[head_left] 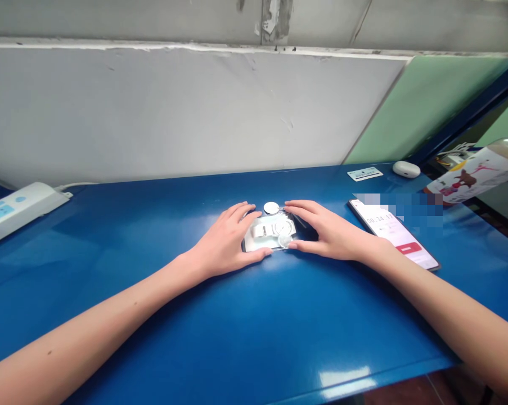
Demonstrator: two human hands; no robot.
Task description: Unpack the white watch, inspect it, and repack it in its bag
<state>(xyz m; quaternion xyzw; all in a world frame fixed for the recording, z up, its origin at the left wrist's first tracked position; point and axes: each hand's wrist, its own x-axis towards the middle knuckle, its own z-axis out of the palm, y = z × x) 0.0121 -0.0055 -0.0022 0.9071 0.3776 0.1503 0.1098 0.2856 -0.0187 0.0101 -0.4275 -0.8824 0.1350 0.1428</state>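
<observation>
Both hands lay palm down on the blue table (254, 326), one at each side of a small flat packet (267, 235) that held white parts under a clear, glossy face. The left hand (226, 244) covered the packet's left end, fingers extended over its far edge and thumb laid along its near edge. The right hand (332, 233) flanked the right end, with the thumb at the near corner and the forefinger stretched along the far side. Neither hand was closed around anything; both were spread, with contact limited to fingertips and thumbs at the packet's edges. A round silver disc (271, 207) lay on the table just beyond the packet, between the two sets of fingertips, and the right forefinger tip was just beside it. Judged from this layout, work was at an early stage: the packet lay flat on the surface, not lifted, its white parts seated in it, and only the disc lay outside. A phone (405, 247) showing a timer lay right of the right wrist. A power strip (15, 209) sat at the far left.
</observation>
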